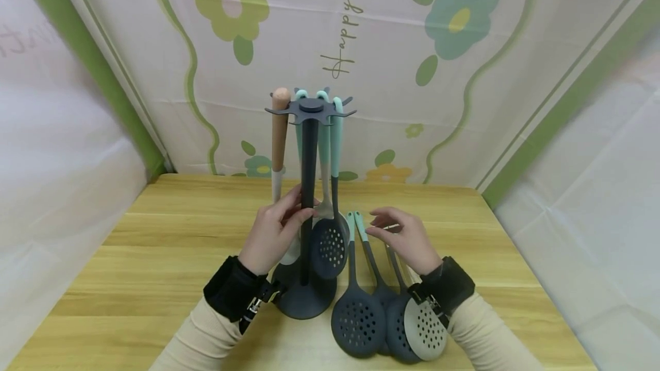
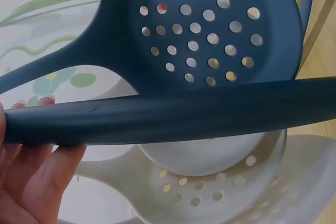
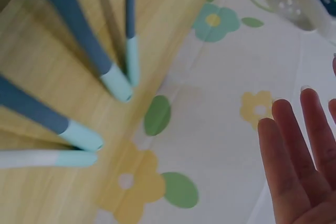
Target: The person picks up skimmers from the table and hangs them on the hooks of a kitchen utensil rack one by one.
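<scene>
A dark rotating-style utensil stand (image 1: 311,109) rises from a round base, and its post (image 2: 173,116) is gripped by my left hand (image 1: 270,233) between thumb and fingers. From the stand's hooks hang a dark skimmer (image 1: 330,248) with a mint handle, a wooden-handled utensil (image 1: 279,142) and other mint-handled utensils, partly hidden behind the post. My right hand (image 1: 407,239) hovers over the handles of the utensils to the right, its fingers loosely bent. In the right wrist view, those fingers (image 3: 290,150) are extended and hold nothing.
Right of the stand's base, a dark skimmer (image 1: 358,322), a pale skimmer (image 1: 427,331) and other dark utensils lie on the wooden table (image 1: 170,262), some overlapping. A flowered cloth (image 1: 392,107) hangs behind the table's back edge.
</scene>
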{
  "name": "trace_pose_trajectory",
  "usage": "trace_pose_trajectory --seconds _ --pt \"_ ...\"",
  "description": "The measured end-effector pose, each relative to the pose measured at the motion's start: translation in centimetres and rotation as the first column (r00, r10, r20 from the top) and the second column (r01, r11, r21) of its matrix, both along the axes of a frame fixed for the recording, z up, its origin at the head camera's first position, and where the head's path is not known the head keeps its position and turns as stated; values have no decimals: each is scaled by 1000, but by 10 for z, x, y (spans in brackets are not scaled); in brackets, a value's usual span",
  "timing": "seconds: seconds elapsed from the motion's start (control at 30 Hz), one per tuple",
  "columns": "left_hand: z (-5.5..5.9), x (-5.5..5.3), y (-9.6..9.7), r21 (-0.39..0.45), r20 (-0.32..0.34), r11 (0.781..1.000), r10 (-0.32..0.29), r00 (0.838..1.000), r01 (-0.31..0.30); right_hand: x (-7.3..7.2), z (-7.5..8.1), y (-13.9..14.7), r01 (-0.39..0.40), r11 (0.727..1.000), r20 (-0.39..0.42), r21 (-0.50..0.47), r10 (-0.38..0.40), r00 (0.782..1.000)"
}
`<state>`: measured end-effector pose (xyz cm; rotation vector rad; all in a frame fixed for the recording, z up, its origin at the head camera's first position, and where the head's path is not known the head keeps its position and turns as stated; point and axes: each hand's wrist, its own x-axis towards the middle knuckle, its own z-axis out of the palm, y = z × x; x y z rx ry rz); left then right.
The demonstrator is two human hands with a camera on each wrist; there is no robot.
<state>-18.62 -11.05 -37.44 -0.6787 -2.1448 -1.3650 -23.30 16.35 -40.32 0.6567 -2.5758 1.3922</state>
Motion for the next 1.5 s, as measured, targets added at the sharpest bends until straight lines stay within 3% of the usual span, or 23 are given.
trace_pose_trajectory --seconds 0.4,0.7,1.23,1.5 --pt "-1 -1 1 7 -21 1000 5 1000 -5 -4 -17 23 104 992 -1 72 -104 995" --pt "0 0 2 12 -22 1000 2 1000 -2 -10 -29 41 191 958 38 213 -204 978" --pt "-1 0 2 23 -14 1000 -1 1000 1 -9 -35 59 182 912 113 367 -238 965" --pt "-1 0 2 24 -7 1000 2 1000 -2 -11 -34 66 99 911 260 400 -216 941"
